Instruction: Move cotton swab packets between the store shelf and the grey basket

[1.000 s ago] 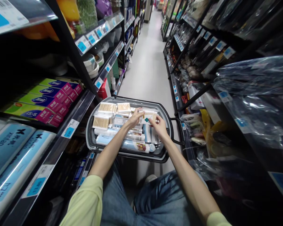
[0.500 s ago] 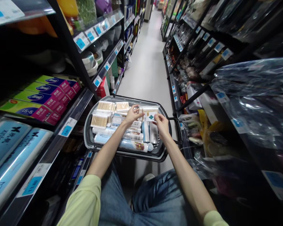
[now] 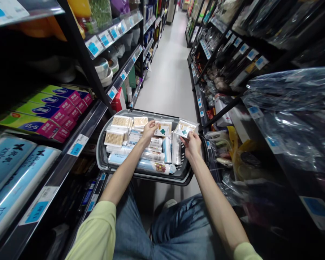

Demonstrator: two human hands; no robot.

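My left hand [image 3: 150, 130] is closed on the left edge of a flat, clear pack of cotton swabs [image 3: 163, 129] with a green cross-shaped mark. Another pack of cotton swabs [image 3: 184, 128], with the same mark, is pinched between the fingers of my right hand [image 3: 192, 143] at the basket's right side. Both packs are over a grey shopping basket [image 3: 103, 164]. In its left part lie more swab packs [image 3: 114, 138]. Printed plastic-wrapped rolls [image 3: 141, 165] fill the front and middle, and a narrow wrapped roll [image 3: 176, 150] lies lengthwise near the right end.
Shelving lines both sides of a pale floor aisle [image 3: 168, 61]. On the left shelf are pink and green boxes [image 3: 47, 112] and large blue-and-white rolls [image 3: 24, 180]. Plastic-wrapped goods [image 3: 289, 144] bulge out on the right. My knees [image 3: 186, 224] are just below the basket.
The two swab packs, close together before, have come apart. My right hand has moved to the right with one; the other stays at my left hand. The basket's contents look the same.
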